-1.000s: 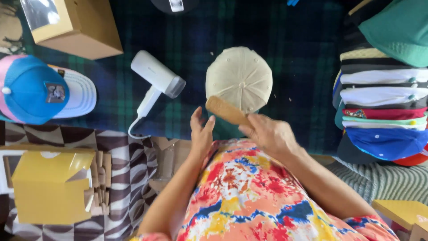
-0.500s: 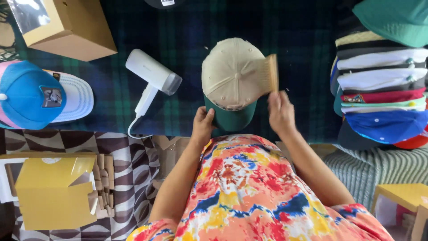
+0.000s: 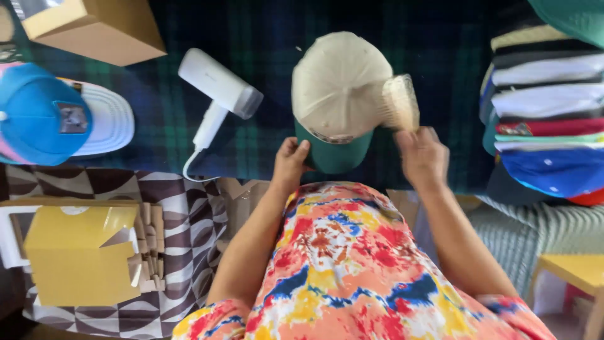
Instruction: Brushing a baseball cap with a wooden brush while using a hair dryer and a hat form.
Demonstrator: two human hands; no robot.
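Note:
A cream cap with a green brim [image 3: 338, 88] lies on the dark plaid cloth [image 3: 277, 38] in front of me. My left hand [image 3: 289, 162] grips the left edge of the green brim. My right hand [image 3: 420, 156] holds a wooden brush [image 3: 399, 102] whose pale bristles rest against the right side of the cap's crown.
A white handheld steamer [image 3: 217, 94] lies left of the cap. Further left sit a blue and white cap [image 3: 56, 119] and a cardboard box [image 3: 94, 25]. A stack of several caps [image 3: 547, 113] stands at the right. A yellow box [image 3: 78, 255] is at lower left.
The brush moved from in front of the cap to its right side and now brushes the crown. My left hand, open before, took hold of the brim. The view shifted slightly.

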